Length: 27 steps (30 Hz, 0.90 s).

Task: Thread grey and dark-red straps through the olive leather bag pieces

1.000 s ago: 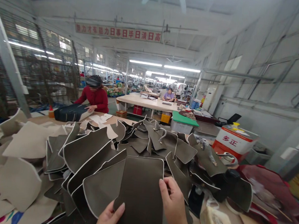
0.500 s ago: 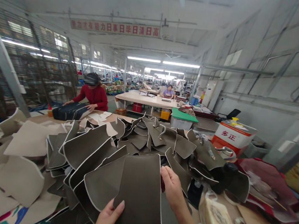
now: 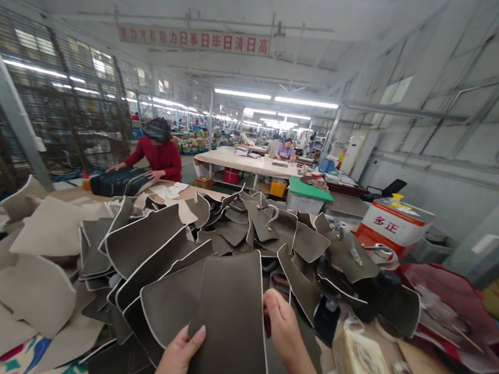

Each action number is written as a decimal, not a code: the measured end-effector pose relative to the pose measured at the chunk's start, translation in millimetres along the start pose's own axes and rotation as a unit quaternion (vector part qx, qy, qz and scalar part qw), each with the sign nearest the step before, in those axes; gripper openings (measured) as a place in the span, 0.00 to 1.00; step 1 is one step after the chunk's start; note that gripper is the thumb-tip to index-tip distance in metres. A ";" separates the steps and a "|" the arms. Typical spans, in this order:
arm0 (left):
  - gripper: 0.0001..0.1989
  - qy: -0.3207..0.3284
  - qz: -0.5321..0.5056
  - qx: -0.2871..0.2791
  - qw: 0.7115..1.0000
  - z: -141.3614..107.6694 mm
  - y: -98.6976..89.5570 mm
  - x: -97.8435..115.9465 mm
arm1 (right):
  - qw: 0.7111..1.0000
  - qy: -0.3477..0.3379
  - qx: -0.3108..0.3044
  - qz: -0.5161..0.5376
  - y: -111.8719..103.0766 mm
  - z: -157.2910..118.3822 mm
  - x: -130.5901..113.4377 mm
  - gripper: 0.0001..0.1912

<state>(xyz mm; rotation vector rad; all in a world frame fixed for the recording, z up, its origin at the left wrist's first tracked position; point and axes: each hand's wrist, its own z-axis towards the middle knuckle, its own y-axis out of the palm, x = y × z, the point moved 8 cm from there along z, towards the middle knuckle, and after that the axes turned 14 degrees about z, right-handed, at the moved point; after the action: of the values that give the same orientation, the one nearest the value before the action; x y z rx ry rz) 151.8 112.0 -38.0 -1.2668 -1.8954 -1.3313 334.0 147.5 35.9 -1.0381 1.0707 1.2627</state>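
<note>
A dark olive panel (image 3: 232, 320) with a white edge stands tilted in front of me, at the bottom middle. My left hand (image 3: 181, 354) grips its left side, the thumb on the front face and the other fingers behind. At the panel's right edge is my right hand (image 3: 279, 319), its fingers curled with the fingertips partly hidden along the edge. Beyond and to the left lie many similar olive panels (image 3: 145, 241) in a heap, some with handles and small metal clasps.
Beige panels (image 3: 51, 227) lie at the left. At the right are a yellowish block (image 3: 365, 363), a red-and-white can (image 3: 393, 224) and dark red material (image 3: 445, 306). A person in red (image 3: 159, 155) handles dark pieces across the table.
The view has shifted slightly. My right hand sits a little lower along the panel's edge, and the panel's top has tilted slightly to the left. My left hand keeps its grip.
</note>
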 end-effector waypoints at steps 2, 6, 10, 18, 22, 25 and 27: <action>0.21 -0.004 -0.004 -0.007 1.000 2.4 1.8 -0.4 | 0.998 -0.027 0.001 -0.054 0.0 -5.2 -6.2 0.19; 0.21 -0.009 -0.003 -0.001 1.000 9.9 0.1 -7.3 | 0.993 -0.064 -0.014 -0.103 4.9 -5.8 -15.7 0.20; 0.23 -0.013 -0.003 0.006 1.000 13.7 -0.8 -13.1 | 0.999 -0.004 -0.020 0.044 14.1 -6.3 -9.3 0.22; 0.18 -0.025 0.001 0.006 1.000 12.4 0.4 -10.6 | 0.990 0.080 -0.055 0.100 23.6 -18.6 1.4 0.23; 0.19 -0.031 0.012 -0.022 0.999 16.9 -1.0 -11.7 | 0.994 -0.012 -0.057 -0.093 14.7 -19.2 -1.5 0.22; 0.22 0.006 0.067 -0.015 0.998 21.0 -8.3 4.5 | 0.993 -0.021 -0.044 -0.103 9.8 -19.5 13.6 0.22; 0.23 0.070 0.159 -0.012 0.985 24.7 -14.2 27.2 | 0.996 0.018 -0.059 -0.064 7.2 -17.7 37.3 0.22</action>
<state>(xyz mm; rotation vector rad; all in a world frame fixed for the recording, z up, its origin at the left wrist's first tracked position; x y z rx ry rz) 129.8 144.2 -32.6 -1.3812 -1.5130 -1.2405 326.7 137.9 -4.2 -1.2036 0.9509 1.2188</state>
